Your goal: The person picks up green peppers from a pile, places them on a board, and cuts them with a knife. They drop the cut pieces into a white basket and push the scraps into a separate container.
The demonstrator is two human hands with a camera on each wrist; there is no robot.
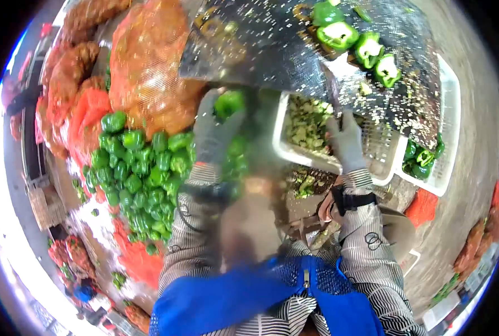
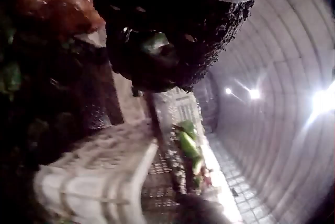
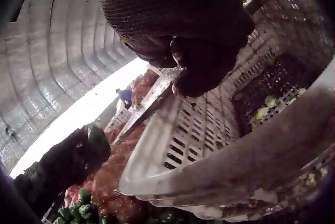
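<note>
My gloved left hand [image 1: 209,129] grips a green bell pepper [image 1: 230,105] just below the near edge of a dark, seed-strewn board [image 1: 255,42]. In the left wrist view the glove [image 2: 183,35] is in deep shade, with a bit of the pepper [image 2: 155,42] showing between the fingers. My gloved right hand [image 1: 347,143] holds a knife [image 1: 333,88], its blade pointing up over the board's near edge; the right wrist view shows the blade [image 3: 141,106] jutting from the fist. Cut green peppers [image 1: 368,49] lie on the board's far right part.
Below the right hand stands a white slotted crate [image 1: 278,131] with pale green scraps in it. Another white crate [image 1: 450,151] at right holds green peppers. A big heap of whole peppers [image 1: 137,173] lies at left, beside full orange mesh sacks [image 1: 151,67].
</note>
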